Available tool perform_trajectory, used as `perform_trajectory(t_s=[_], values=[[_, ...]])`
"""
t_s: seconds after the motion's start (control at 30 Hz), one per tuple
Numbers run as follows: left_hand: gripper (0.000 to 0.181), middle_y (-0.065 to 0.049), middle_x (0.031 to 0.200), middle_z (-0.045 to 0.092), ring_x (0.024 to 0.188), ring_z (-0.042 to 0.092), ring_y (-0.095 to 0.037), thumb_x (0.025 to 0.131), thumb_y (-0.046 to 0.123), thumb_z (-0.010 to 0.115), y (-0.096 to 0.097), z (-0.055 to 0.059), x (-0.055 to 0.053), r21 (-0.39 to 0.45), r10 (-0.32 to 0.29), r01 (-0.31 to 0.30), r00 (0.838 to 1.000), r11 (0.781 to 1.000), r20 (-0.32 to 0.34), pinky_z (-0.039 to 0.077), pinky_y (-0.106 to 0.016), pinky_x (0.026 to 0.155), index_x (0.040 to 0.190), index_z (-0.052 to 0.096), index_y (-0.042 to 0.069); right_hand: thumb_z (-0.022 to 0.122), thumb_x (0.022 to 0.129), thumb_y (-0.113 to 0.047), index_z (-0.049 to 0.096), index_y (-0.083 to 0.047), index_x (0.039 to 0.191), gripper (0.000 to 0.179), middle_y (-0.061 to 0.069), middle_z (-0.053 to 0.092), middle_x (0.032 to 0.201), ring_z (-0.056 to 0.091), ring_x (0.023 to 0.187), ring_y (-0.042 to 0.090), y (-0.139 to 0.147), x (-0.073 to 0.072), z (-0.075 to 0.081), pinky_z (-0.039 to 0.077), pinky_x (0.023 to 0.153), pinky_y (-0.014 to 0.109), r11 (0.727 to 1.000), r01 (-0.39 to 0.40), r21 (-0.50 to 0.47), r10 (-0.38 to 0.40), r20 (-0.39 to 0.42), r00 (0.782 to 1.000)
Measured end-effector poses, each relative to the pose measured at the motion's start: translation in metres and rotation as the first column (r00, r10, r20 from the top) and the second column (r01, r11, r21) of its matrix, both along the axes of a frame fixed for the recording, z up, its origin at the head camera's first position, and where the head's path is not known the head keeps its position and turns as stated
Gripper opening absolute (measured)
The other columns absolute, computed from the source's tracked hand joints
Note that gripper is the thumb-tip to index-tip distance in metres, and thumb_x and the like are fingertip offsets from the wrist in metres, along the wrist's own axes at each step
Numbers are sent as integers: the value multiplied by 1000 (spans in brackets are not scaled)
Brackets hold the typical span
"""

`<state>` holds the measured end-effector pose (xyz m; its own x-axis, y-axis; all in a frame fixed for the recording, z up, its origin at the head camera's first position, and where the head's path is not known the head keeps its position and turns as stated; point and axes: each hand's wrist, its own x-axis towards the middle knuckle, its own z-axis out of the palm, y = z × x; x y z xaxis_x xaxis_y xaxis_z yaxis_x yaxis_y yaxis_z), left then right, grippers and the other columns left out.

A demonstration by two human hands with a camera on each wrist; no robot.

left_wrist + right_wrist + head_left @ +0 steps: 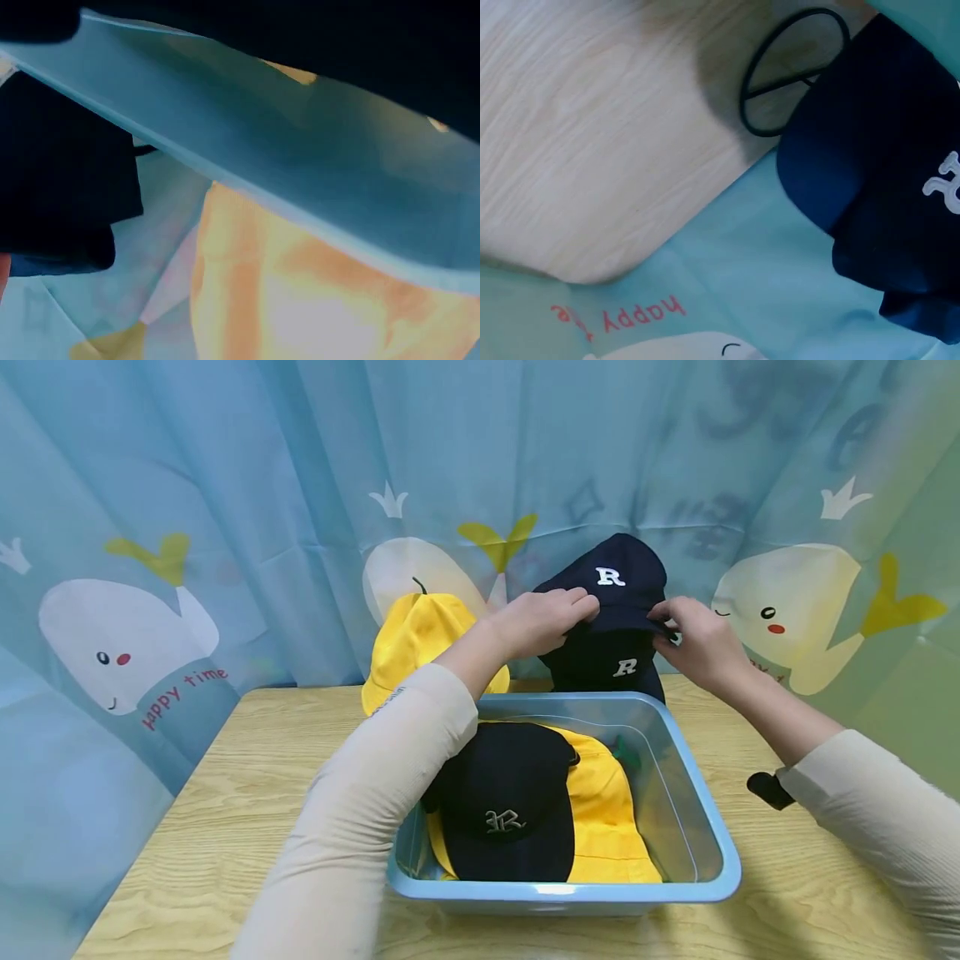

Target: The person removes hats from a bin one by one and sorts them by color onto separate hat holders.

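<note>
Navy cloth: the brimmed cap with a raised white block "R" (633,581) sits high at the back of the table, behind the bin, and both my hands are on it. My right hand (701,642) pinches the right end of its brim, thumb below and fingers above. My left hand (546,620) curls its fingers at the left edge; the thumb is hidden, but I judge it a narrow grip too. Holding both sides probably keeps the brim level.

Directly under it is a second dark cap with a slanted silver-grey "R" (592,664). A black wire ring with a crossbar (784,84) shows beside the brim in the right wrist view; I take it for a stand's base, which would explain the caps' height. To the left, a bright yellow cloth hat (420,635) has a thin dark hook (418,584) above its crown, presumably the same kind of support.

The blue plastic rectangular bin (600,891) holds a black cap with an ornate, Gothic-style "R" (510,777), lying over yellow cloth headwear (607,802), perhaps nested to save room.

Other writing: red "happy time" on the pale blue whale-print curtain (225,485). No maker's label readable.
</note>
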<state>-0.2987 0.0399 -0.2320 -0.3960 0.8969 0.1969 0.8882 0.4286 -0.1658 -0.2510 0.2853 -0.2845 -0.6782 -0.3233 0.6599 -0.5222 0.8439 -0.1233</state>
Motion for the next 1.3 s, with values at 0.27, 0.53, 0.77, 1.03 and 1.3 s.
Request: perform_trajectory(t_s=[0.27, 0.53, 0.77, 1.03, 1.3], values=[[24, -4, 99, 46, 85, 50, -22, 89, 0, 57, 6, 2, 16, -129, 15, 7, 986, 992, 168, 43, -27, 75, 111, 48, 6, 71, 63, 17, 60, 1, 97, 40, 16, 64, 92, 60, 78, 29, 11, 7, -7, 50, 66, 39, 977, -177, 117, 188, -92, 978], [32, -1, 98, 43, 83, 50, -18, 86, 8, 68, 11, -10, 32, -242, 80, -29, 976, 970, 204, 43, -24, 74, 110, 45, 11, 75, 57, 17, 59, -4, 92, 44, 9, 63, 86, 59, 70, 19, 13, 17, -14, 51, 56, 36, 943, -274, 188, 282, -14, 959], [39, -2, 105, 48, 81, 53, -18, 84, 10, 71, 14, -32, 41, -291, 56, 9, 975, 957, 215, 45, -23, 75, 115, 47, 12, 83, 50, 14, 58, -9, 89, 52, 3, 60, 85, 55, 75, 18, 13, 23, -30, 50, 60, 37, 923, -299, 244, 291, 69, 954], [36, -3, 105, 51, 77, 54, -18, 85, 8, 69, 11, -39, 41, -257, 23, 23, 984, 966, 175, 46, -22, 72, 115, 48, 12, 78, 60, 16, 56, -2, 96, 46, 10, 60, 95, 57, 86, 26, 14, 25, -22, 51, 72, 42, 909, -328, 257, 252, 289, 924], [43, -1, 129, 51, 102, 57, -13, 93, 5, 56, -3, -32, 40, -317, 76, 15, 959, 948, 272, 45, -20, 93, 133, 45, 16, 62, 74, 19, 58, 3, 115, 44, 16, 62, 115, 61, 102, 33, 22, 34, -5, 53, 79, 45, 917, -288, 277, 120, 497, 859]])
